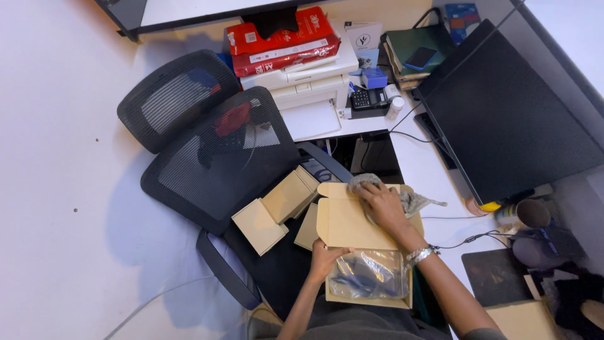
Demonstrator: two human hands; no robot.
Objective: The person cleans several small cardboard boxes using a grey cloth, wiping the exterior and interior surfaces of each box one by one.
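At nine o'clock from my hands I see the mesh-backed office chair [220,157], its seat carrying two small closed cardboard boxes [277,208], parked there within easy reach. My left hand [327,259] sits at six o'clock, its grip clenched on the near edge of the open cardboard mailer box [352,223], steadying it on my lap so it cannot slide. A clear plastic bag with dark contents [368,275] lies inside the box tray. My right hand [382,204] is at twelve o'clock over the raised lid flap, grip closed on a grey cloth [409,198], pressing it flat against the cardboard. Toward two o'clock the white bench [434,176] holds a dark monitor [509,119]; a printer [308,88] stands at eleven o'clock.
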